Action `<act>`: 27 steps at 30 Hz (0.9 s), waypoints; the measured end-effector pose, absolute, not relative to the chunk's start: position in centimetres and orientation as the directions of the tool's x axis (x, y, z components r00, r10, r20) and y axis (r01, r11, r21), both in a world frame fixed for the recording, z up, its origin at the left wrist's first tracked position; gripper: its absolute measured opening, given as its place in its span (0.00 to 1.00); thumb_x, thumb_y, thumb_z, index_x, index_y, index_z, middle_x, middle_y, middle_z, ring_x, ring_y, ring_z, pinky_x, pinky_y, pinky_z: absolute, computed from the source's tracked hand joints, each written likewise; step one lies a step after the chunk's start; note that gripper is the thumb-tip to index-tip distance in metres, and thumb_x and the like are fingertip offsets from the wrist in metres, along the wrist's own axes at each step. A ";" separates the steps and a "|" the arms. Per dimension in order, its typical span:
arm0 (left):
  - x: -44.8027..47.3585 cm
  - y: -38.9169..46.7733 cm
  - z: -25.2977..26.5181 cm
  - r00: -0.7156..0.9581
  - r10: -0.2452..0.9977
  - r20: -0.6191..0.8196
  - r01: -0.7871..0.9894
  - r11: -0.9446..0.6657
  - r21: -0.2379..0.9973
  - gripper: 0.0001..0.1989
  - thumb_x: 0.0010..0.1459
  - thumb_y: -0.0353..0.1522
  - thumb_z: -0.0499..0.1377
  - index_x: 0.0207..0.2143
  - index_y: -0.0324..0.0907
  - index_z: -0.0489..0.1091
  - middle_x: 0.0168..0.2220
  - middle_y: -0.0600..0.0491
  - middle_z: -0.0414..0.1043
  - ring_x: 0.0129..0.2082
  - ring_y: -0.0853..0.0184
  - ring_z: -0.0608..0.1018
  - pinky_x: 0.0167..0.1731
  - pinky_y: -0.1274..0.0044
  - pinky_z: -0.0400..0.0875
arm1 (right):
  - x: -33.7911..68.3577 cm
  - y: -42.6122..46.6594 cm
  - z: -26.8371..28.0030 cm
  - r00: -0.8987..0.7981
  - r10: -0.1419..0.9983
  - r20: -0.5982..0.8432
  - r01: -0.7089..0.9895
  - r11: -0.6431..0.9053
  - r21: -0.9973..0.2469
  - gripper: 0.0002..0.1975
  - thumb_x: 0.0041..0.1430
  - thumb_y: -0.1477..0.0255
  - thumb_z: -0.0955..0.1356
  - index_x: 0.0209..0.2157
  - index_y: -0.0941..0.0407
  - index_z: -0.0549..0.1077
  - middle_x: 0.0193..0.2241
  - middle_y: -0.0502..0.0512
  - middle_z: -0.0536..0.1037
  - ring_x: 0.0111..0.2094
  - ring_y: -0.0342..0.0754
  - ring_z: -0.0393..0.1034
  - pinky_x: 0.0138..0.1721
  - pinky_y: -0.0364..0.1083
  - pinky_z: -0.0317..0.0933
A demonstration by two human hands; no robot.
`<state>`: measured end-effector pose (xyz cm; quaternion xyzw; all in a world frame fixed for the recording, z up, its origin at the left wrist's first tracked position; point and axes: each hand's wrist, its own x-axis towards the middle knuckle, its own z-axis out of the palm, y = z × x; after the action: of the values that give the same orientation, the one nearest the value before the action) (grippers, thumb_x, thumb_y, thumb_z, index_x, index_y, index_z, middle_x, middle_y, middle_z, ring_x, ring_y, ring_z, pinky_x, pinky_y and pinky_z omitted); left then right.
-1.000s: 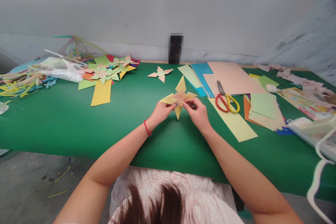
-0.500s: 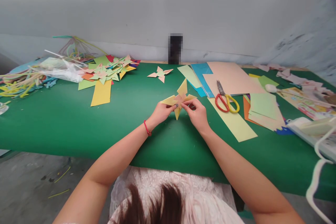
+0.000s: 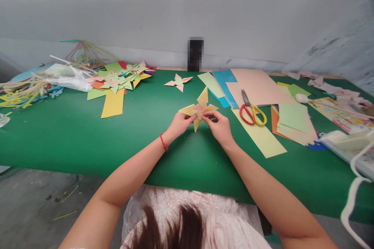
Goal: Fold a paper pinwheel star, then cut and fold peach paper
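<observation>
Slightly lowered since before, star [image 3: 199, 108] is pinched between left hand [image 3: 179, 123] and right hand [image 3: 219, 127] fingertips; its near point lies between them, grip details unclear.

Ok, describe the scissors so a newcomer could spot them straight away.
Start at the green table and go to the fanned paper sheets right of the right hand. The scissors lie on the sheets' near edge, blades pointing away. One handle loop is red, the other yellow, and nothing else there is metal.
</observation>
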<state>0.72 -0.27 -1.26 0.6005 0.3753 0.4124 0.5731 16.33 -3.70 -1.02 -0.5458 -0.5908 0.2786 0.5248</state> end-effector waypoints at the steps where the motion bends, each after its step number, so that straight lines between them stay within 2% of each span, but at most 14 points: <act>1: 0.7 -0.3 -1.3 0.381 0.922 0.065 -0.019 -0.062 0.998 0.18 0.53 0.36 0.59 0.46 0.37 0.68 0.44 0.45 0.73 0.42 0.61 0.75 0.42 0.69 0.70 | 16.3 -3.7 -1.1 0.156 0.939 0.307 0.337 0.241 -0.910 0.09 0.49 0.64 0.69 0.29 0.55 0.73 0.30 0.54 0.77 0.28 0.47 0.68 0.33 0.48 0.63; 10: 0.6 -0.2 -1.3 0.389 0.919 0.070 -0.020 -0.067 0.998 0.17 0.53 0.35 0.59 0.44 0.37 0.70 0.44 0.46 0.73 0.41 0.61 0.75 0.41 0.70 0.70 | 16.2 -3.8 -1.4 0.192 0.906 0.377 0.353 0.295 -0.888 0.09 0.49 0.64 0.69 0.28 0.55 0.75 0.28 0.53 0.76 0.26 0.45 0.65 0.30 0.47 0.62; 16: 0.4 -0.2 -0.8 0.396 0.918 0.028 -0.035 -0.016 0.999 0.17 0.53 0.36 0.59 0.44 0.36 0.70 0.43 0.44 0.73 0.41 0.60 0.75 0.42 0.67 0.70 | 16.2 -4.1 -1.4 0.147 0.888 0.436 0.409 0.347 -0.844 0.07 0.52 0.66 0.68 0.31 0.53 0.76 0.31 0.52 0.77 0.27 0.45 0.65 0.33 0.47 0.62; 27: 0.5 -0.4 -0.7 0.404 0.914 -0.035 -0.029 0.051 0.998 0.17 0.53 0.37 0.60 0.42 0.35 0.71 0.40 0.44 0.75 0.38 0.60 0.76 0.40 0.67 0.71 | 16.1 -4.0 -1.2 0.193 0.915 0.353 0.340 0.276 -0.899 0.04 0.49 0.69 0.70 0.26 0.55 0.71 0.27 0.50 0.73 0.26 0.43 0.62 0.31 0.45 0.60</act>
<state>0.50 -0.42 -0.74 0.5715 0.3872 0.3849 0.6126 16.09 -3.98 -1.17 -0.5421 -0.5790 0.2614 0.5500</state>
